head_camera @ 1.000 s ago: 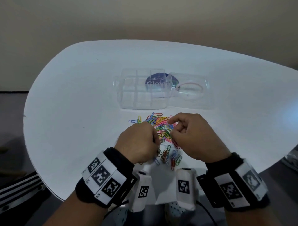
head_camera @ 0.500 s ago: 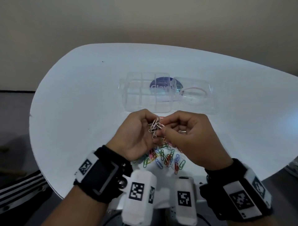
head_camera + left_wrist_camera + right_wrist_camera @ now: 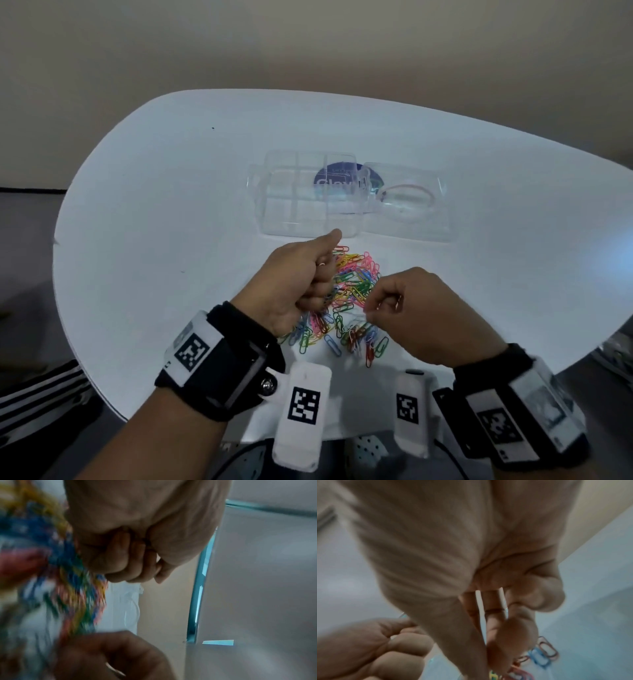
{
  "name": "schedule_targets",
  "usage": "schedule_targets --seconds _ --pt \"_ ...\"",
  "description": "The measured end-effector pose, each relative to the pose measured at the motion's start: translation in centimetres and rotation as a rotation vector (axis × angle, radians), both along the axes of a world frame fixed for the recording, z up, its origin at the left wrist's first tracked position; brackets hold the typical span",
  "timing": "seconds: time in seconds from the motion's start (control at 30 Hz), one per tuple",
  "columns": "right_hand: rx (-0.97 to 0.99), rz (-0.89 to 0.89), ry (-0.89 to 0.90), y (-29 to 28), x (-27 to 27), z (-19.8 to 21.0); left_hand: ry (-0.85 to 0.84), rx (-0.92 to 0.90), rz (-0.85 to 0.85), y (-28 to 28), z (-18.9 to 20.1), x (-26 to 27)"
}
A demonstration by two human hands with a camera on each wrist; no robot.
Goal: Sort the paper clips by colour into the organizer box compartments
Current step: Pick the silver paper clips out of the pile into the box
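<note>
Both your hands hover over the clip pile.
Your left hand (image 3: 301, 274) is fisted, thumb out; your right hand (image 3: 407, 308) pinches white paper clips (image 3: 489, 601) — the coloured clips (image 3: 346, 294) lie just before the organizer box (image 3: 308, 198).

A rounded white surface (image 3: 171, 205) stands before a plain beige wall (image 3: 308, 41); grey floor (image 3: 24, 257) shows at left.
</note>
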State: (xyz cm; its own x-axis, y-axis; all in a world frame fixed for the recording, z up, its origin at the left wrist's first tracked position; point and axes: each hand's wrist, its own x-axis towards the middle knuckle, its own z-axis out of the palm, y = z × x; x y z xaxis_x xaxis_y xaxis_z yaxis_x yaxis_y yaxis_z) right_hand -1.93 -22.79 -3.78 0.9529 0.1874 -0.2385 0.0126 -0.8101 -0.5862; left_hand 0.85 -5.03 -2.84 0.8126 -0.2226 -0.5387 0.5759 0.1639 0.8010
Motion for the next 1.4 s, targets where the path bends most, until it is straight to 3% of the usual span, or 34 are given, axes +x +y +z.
schedule_targets --seconds 0.13,0.23,0.53,0.77,0.87,1.03,1.27,1.33,1.4 --pt "-0.125 0.041 0.004 0.2 -0.1 -0.1 -0.266 0.429 -0.258 0.6 0.1 -0.8" --pt "-0.162 0.048 0.019 0.9 0.1 -0.2 -0.293 0.529 -0.423 0.7 -0.5 -1.2" --pt "-0.135 0.060 0.039 1.2 0.6 -0.5 -0.404 0.931 -0.573 -0.3 -2.5 -1.0" --pt "-0.049 0.013 -0.008 0.1 0.6 0.5 -0.320 0.636 -0.427 1.5 -1.4 -0.4" --pt "0.015 -0.001 -0.004 0.1 0.6 0.5 -0.342 0.672 -0.385 2.3 -1.1 -0.2" --pt "0.246 -0.073 0.000 0.7 0.9 0.0 -0.313 0.764 -0.512 0.9 -1.9 -0.9" --pt "0.292 -0.112 -0.044 0.6 0.9 -0.2 -0.395 0.988 -0.531 0.2 -2.1 -1.0" --pt "0.334 -0.117 -0.064 0.7 0.9 0.2 -0.366 0.912 -0.453 0.7 -1.8 -0.7" --pt "0.410 -0.135 -0.088 1.0 0.8 0.8 -0.285 0.703 -0.303 1.1 -1.2 -0.2"
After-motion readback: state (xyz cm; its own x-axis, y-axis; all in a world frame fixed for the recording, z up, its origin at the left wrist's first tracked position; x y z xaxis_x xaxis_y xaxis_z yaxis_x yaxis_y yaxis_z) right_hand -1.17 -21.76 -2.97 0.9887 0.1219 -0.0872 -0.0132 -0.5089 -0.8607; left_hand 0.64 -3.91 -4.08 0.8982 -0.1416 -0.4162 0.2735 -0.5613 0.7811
